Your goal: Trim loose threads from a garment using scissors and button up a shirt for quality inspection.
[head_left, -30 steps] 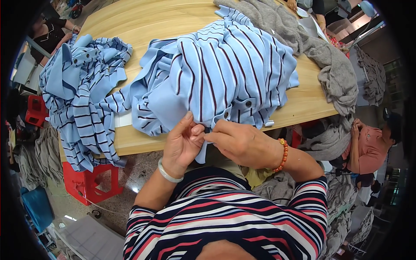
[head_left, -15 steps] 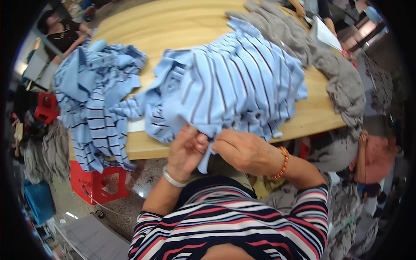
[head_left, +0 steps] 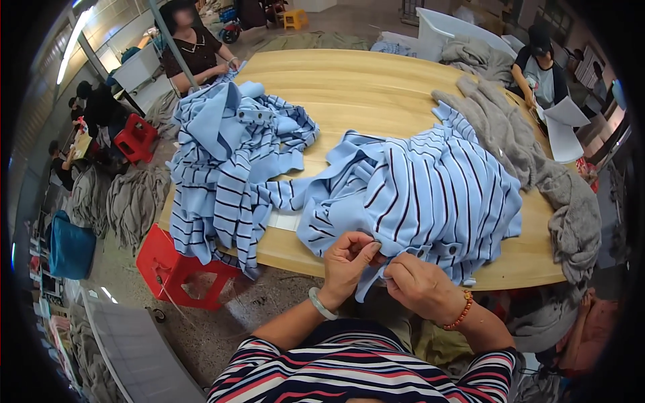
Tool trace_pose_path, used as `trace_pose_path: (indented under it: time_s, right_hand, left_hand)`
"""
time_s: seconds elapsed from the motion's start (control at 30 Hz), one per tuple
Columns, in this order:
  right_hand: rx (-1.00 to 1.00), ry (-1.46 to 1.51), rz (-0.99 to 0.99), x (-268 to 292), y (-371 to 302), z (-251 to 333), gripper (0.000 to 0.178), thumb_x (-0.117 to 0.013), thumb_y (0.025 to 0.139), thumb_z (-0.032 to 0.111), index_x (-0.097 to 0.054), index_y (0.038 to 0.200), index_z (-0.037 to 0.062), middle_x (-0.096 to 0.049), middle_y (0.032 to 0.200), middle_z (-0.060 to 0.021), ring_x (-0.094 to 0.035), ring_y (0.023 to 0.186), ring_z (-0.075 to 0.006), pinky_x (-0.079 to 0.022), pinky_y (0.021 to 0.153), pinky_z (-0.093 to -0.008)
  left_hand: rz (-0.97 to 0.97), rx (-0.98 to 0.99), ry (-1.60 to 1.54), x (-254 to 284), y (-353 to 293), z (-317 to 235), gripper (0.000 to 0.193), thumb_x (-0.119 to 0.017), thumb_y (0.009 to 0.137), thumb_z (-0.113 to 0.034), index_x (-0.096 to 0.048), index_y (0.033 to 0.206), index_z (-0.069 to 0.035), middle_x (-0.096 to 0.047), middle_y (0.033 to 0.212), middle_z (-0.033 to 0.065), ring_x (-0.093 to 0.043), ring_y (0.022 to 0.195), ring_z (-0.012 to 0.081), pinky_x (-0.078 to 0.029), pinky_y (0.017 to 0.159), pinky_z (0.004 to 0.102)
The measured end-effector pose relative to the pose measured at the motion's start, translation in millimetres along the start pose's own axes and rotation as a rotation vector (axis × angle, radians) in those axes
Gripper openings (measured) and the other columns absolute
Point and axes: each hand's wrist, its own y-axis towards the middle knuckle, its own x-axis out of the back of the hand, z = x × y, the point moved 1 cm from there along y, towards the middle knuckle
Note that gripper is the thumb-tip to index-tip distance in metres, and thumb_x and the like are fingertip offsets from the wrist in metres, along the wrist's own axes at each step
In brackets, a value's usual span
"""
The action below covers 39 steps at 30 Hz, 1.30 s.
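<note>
A light blue knit garment with dark and white stripes (head_left: 437,191) lies bunched on the wooden table in front of me. At its near edge, close to some dark buttons, my left hand (head_left: 349,265) pinches the fabric between thumb and fingers. Just to the right, my right hand (head_left: 424,287) is closed on the same edge, knuckles up. A plain blue strip of the garment hangs down between the two hands. Whether a small tool or thread is in the fingers I cannot make out. A second pile of blue striped garments (head_left: 225,178) rests to the left, partly over the table's edge.
The wooden table (head_left: 336,74) carries grey fuzzy fabric (head_left: 571,208) along its right side. A red stool (head_left: 176,269) stands under the left edge. One person (head_left: 191,50) sits at the far left, another (head_left: 543,74) with white sheets at the far right. A grey cart (head_left: 134,342) is at lower left.
The view has tilted up and turned left, so more of the room shows and the table sits lower and farther right. Both hands stay at the garment's near edge.
</note>
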Motion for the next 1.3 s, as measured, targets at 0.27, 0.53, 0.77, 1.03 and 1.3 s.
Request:
trace_pose_path:
  time_s: [0.27, 0.53, 0.77, 1.03, 1.3]
  right_hand:
    - [-0.019, 0.045, 0.012, 6.3, 2.0, 0.4, 0.016, -0.063, 0.074, 0.003, -0.054, 0.087, 0.0005, -0.050, 0.078, -0.0096, -0.056, 0.069, -0.0236, -0.049, 0.058, -0.0320]
    - [0.004, -0.106, -0.036, 5.1, 2.2, 0.3, 0.019, -0.066, 0.072, 0.003, -0.055, 0.088, 0.0015, -0.052, 0.080, -0.0094, -0.058, 0.068, -0.0237, -0.049, 0.057, -0.0323]
    - [-0.050, -0.204, -0.003, 6.1, -1.6, -1.6, 0.018, -0.056, 0.073, 0.008, -0.055, 0.088, -0.0025, -0.053, 0.081, -0.0124, -0.057, 0.074, -0.0247, -0.048, 0.063, -0.0322]
    - [-0.031, -0.251, -0.129, 2.4, -4.8, 2.5, 0.019, -0.055, 0.073, 0.010, -0.053, 0.087, -0.0023, -0.052, 0.082, -0.0115, -0.056, 0.073, -0.0235, -0.048, 0.061, -0.0314]
    - [-0.061, -0.290, -0.161, 1.9, -5.5, 8.5, 0.015, -0.056, 0.073, 0.009, -0.053, 0.083, -0.0015, -0.050, 0.080, -0.0110, -0.056, 0.072, -0.0228, -0.049, 0.059, -0.0305]
  left_hand:
    - [0.033, -0.426, 0.598, -6.9, 9.3, -24.4, 0.010, -0.066, 0.085, 0.002, -0.061, 0.094, -0.001, -0.060, 0.087, 0.0033, -0.053, 0.072, 0.0081, -0.044, 0.065, 0.0206]
    - [0.291, -0.058, 0.295, -4.9, 10.7, -21.4, 0.010, -0.067, 0.085, -0.001, -0.061, 0.094, 0.000, -0.060, 0.090, 0.0023, -0.053, 0.078, 0.0070, -0.044, 0.071, 0.0214]
    - [0.268, 0.096, 0.285, -0.4, 14.3, -13.8, 0.008, -0.065, 0.088, -0.005, -0.061, 0.093, 0.000, -0.061, 0.088, 0.0002, -0.055, 0.081, 0.0066, -0.045, 0.073, 0.0205]
    - [0.284, -0.135, 0.396, -10.8, 7.9, -20.3, 0.009, -0.066, 0.087, -0.003, -0.060, 0.094, 0.000, -0.060, 0.091, 0.0022, -0.054, 0.083, 0.0082, -0.044, 0.077, 0.0216]
    - [0.228, 0.135, 0.217, 2.0, 8.5, -15.4, 0.006, -0.064, 0.089, -0.003, -0.059, 0.092, 0.000, -0.060, 0.091, 0.0017, -0.054, 0.081, 0.0077, -0.043, 0.076, 0.0211]
